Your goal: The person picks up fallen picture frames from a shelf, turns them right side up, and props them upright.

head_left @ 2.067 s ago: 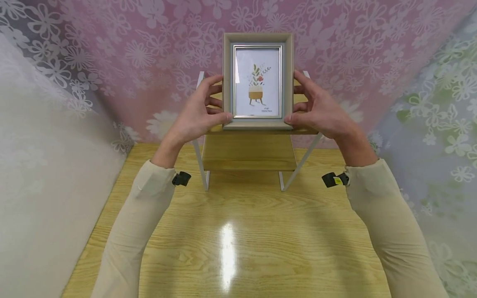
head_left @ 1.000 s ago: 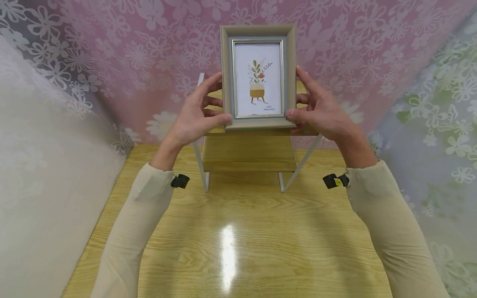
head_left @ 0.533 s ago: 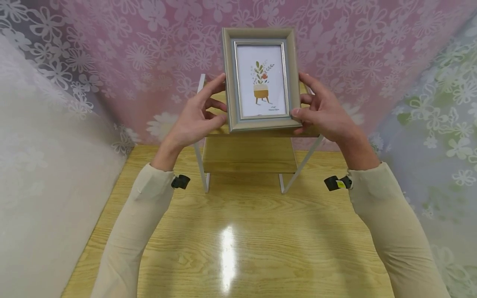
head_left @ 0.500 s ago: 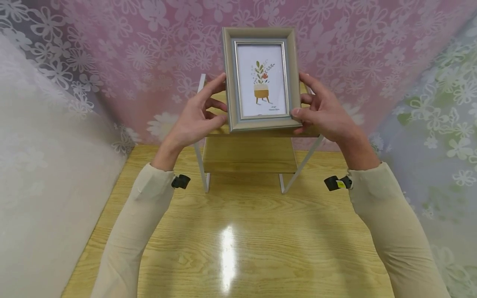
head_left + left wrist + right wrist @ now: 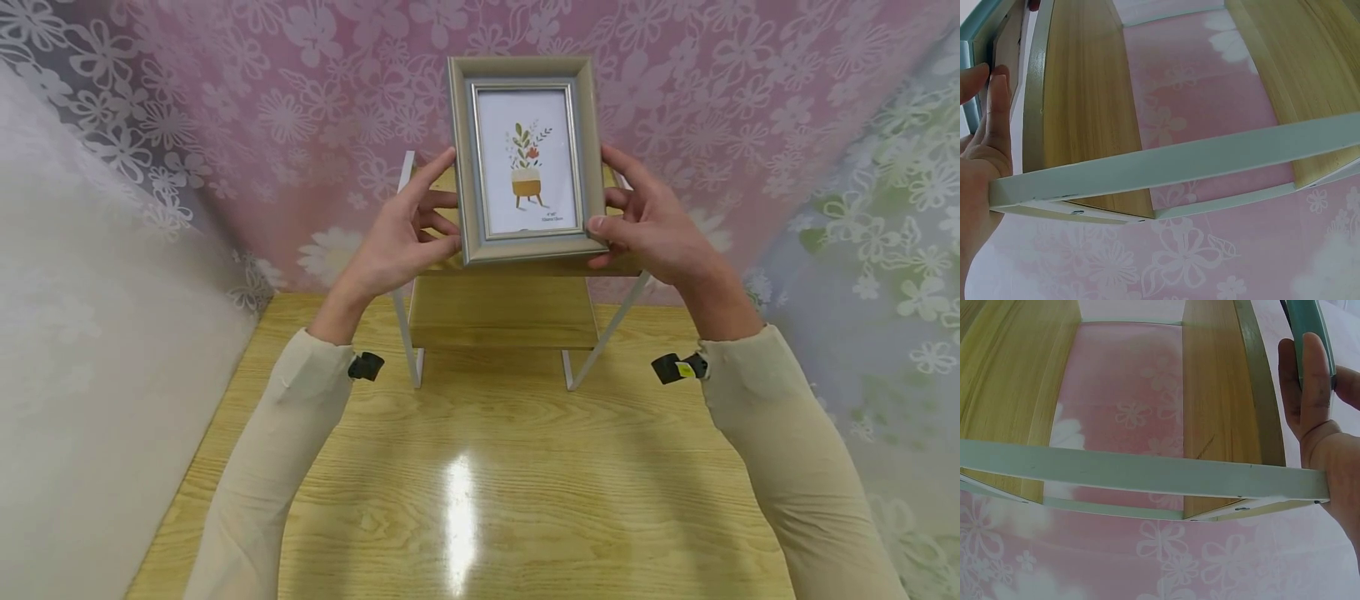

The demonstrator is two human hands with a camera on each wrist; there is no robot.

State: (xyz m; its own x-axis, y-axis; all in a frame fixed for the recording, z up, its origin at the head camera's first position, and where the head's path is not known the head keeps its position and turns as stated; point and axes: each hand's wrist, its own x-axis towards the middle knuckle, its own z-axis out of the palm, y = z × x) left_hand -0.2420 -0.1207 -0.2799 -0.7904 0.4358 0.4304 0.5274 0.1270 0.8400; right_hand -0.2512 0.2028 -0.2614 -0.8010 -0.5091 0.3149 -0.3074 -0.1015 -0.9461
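Observation:
In the head view, a picture frame (image 5: pixel 525 108) with a beige border and silver inner trim stands tilted slightly sideways above a small two-tier side table (image 5: pixel 502 312). Its print shows a plant in an orange and white pot on legs. My left hand (image 5: pixel 397 237) holds the frame's left edge, fingertips and thumb tip along the side. At the lower right corner my right hand (image 5: pixel 656 225) pinches it, thumb on the front and fingers behind. Each wrist view shows part of the frame's edge between fingers. Whether its base touches the tabletop is hidden.
White metal legs (image 5: pixel 405 333) carry the table's wood boards. Behind it hangs a pink flowered wall covering (image 5: pixel 337 125). Pale side walls (image 5: pixel 112 333) close in left and right, and a glossy wood-look floor (image 5: pixel 525 467) lies in front.
The frame has shifted slightly right and tilted since the earliest frame. My left thumb has moved from its front to its side edge. Over the last half second almost nothing differs.

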